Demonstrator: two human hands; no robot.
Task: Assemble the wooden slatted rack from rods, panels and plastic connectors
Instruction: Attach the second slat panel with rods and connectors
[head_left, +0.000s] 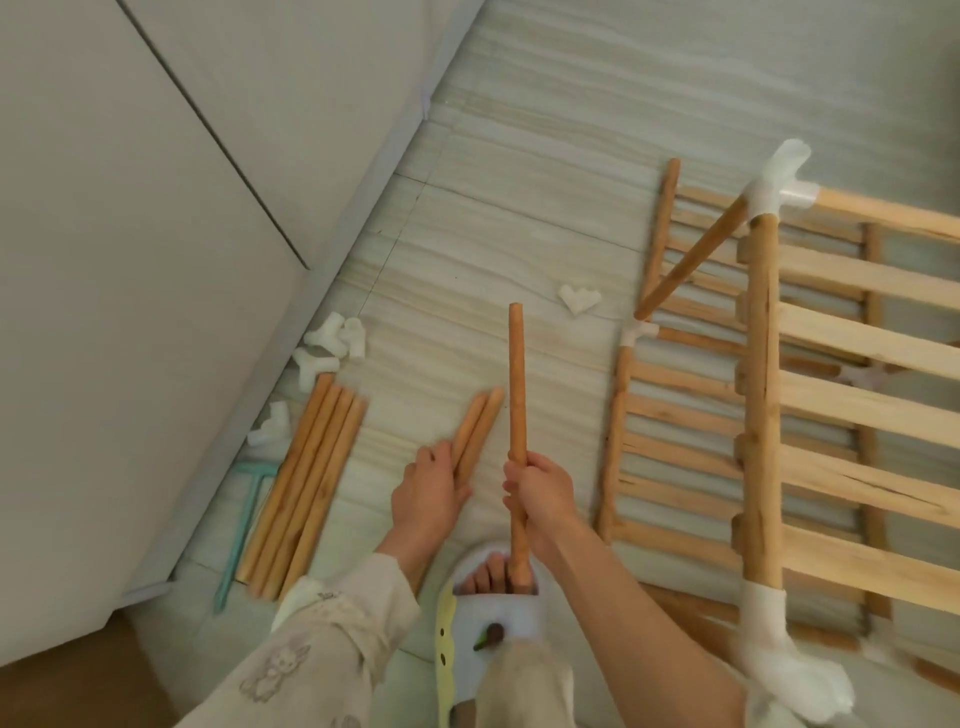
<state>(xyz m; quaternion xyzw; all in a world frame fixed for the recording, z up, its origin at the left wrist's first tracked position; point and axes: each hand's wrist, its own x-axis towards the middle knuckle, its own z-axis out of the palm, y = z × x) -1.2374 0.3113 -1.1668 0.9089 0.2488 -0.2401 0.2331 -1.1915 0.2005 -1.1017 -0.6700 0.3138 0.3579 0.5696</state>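
The right hand (540, 493) was clenched around a single wooden rod (517, 395) at lower centre of the frame, gripping it below its middle; the rod stood nearly upright in the picture, its lower end down by the toes in a pale slipper (483, 618). Just to the left, the left hand (428, 493) lay with fairly straight fingers against the near ends of two short rods (478, 426) resting side by side on the floor; whether it gripped them could not be told.

Further left, a bundle of longer rods (301, 483) lay parallel on the floor, with a thin teal tool (244, 525) beside it. Several white plastic connectors (332, 340) were scattered near the bundle's far end, close to the skirting, and one more connector (579, 299) lay alone at centre.

At right, the partly built rack (758, 395) took up the frame: slatted wooden panels (857, 338) lying flat and stacked, an upright post joined by a white corner connector (779, 189) at upper right, and a loose rod leaning diagonally from it.

The floor (519, 156) was pale tile with faint wavy grey and tan streaks and thin grout lines. A large light grey cabinet front or wall panel (130, 234) filled the upper left, with a dark seam running across it diagonally.
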